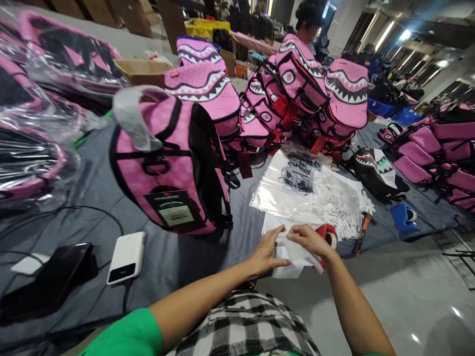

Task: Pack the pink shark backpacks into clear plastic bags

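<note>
My left hand (266, 253) lies on white paper sheets (291, 269) at the table's front edge, thumb and fingers spread apart. Just right of it, my right hand (309, 241) has its fingers bent together and pinches at the same paper; exactly what is between the fingertips is hard to see. Beside the right wrist sits a red tape dispenser (327, 231), partly hidden by it. Beyond the hands are a printed clear plastic bag (285, 190) and a pile of small white paper strips (341, 202). A pink backpack (178, 168) with a black hang tag (172, 210) stands to the left.
Several pink shark-mouth backpacks (208, 94) are piled behind, with plastic-wrapped ones (67, 54) at left. A white power bank (126, 257) and black phone (55, 277) lie left. An orange-handled tool (364, 230), black bag (378, 173) and blue dispenser (404, 220) lie right. A person stands behind.
</note>
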Tool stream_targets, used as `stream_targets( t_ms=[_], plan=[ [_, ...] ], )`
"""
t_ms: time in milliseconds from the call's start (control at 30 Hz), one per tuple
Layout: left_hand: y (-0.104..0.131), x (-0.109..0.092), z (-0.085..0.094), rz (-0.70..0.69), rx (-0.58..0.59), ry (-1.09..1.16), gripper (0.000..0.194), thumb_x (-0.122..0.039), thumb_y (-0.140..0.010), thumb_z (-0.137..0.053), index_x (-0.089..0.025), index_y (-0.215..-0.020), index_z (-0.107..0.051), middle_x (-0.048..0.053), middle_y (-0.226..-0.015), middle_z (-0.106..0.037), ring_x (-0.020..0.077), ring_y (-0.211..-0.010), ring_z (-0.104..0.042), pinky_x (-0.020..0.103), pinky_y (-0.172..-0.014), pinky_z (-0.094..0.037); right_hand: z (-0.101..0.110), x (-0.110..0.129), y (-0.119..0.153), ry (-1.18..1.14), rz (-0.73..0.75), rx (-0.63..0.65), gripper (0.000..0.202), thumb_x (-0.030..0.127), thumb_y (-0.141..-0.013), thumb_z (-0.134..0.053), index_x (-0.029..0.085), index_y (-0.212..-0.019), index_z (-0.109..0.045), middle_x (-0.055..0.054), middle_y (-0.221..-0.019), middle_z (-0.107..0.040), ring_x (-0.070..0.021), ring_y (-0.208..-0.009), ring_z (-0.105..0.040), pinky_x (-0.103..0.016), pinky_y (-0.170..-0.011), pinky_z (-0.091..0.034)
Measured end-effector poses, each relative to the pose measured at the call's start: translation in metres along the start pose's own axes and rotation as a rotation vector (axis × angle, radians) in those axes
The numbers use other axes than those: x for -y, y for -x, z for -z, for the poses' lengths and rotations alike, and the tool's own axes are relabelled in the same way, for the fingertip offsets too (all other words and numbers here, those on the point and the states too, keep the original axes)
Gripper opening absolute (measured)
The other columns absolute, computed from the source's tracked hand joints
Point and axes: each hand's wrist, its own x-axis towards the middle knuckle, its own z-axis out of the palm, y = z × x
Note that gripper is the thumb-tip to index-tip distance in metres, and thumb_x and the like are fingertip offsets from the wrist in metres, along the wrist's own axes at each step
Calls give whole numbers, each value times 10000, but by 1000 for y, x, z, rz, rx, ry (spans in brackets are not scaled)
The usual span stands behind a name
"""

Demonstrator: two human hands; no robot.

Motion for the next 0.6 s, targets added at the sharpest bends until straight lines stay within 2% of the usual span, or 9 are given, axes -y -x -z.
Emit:
stream_targets(
  t_ms=[67,133,233,333,367,433,500,533,600],
  plan=[
    [8,-9,10,60,-4,295,779,-433,-511,-911,-147,-1197,-679,115,-1210,-713,319,-1152,-622,424,-1032,-475,-13,13,-10,-171,-25,76,422,606,-770,-656,186,-807,-660,29,-626,-536,-124,-574,-429,-232,-544,-318],
    [16,-13,23,125,-60,377,615,-522,-593,-845,-120,-1042,-725,109,-1014,-759,288,-968,-686,391,-898,-534,-21,20,-17,-325,-35,23,465,595,-730,-693,185,-949,-693,21,-666,-578,-125,-580,-465,-227,-536,-339],
    [32,-14,50,119,-227,390,588,-517,-614,-836,-131,-1040,-712,89,-984,-756,242,-904,-683,325,-826,-528,-32,24,-21,-541,35,-23,570,583,-633,-777,180,-1028,-695,-26,-775,-660,-163,-668,-581,-256,-597,-438],
    [49,-12,80,77,-355,434,569,-506,-563,-868,-143,-965,-694,52,-856,-730,198,-774,-648,278,-712,-503,-56,36,-29,-578,102,-64,575,491,-563,-882,177,-1008,-696,-61,-875,-717,-208,-801,-659,-317,-755,-518],
    [55,-11,89,40,-355,434,544,-512,-570,-860,-143,-931,-689,40,-816,-716,185,-737,-630,271,-690,-493,-67,43,-33,-565,117,-122,557,468,-561,-896,179,-995,-701,-61,-886,-725,-211,-814,-666,-324,-775,-526],
    [65,-11,105,-37,-284,341,457,-510,-633,-813,-141,-872,-687,25,-765,-693,165,-688,-600,268,-671,-482,-89,61,-43,-530,146,-261,487,484,-580,-889,178,-916,-715,-44,-817,-725,-194,-729,-655,-305,-707,-533],
    [76,-12,117,-62,-225,139,390,-460,-677,-778,-149,-899,-700,6,-730,-687,161,-659,-590,275,-678,-490,-107,77,-51,-470,201,-350,420,524,-625,-852,175,-824,-727,-30,-735,-713,-175,-632,-626,-283,-622,-520],
    [82,-14,122,-66,-231,52,412,-431,-682,-777,-161,-984,-702,4,-758,-705,169,-677,-606,285,-705,-504,-115,84,-53,-425,237,-377,390,533,-662,-825,176,-788,-734,-31,-715,-714,-173,-615,-623,-280,-608,-518],
    [93,-21,129,-105,-307,-25,583,-402,-686,-792,-199,-1214,-647,26,-948,-753,202,-812,-663,309,-805,-527,-124,95,-54,-323,311,-410,346,529,-752,-763,183,-763,-757,-39,-720,-733,-187,-636,-647,-286,-631,-531]
  ],
)
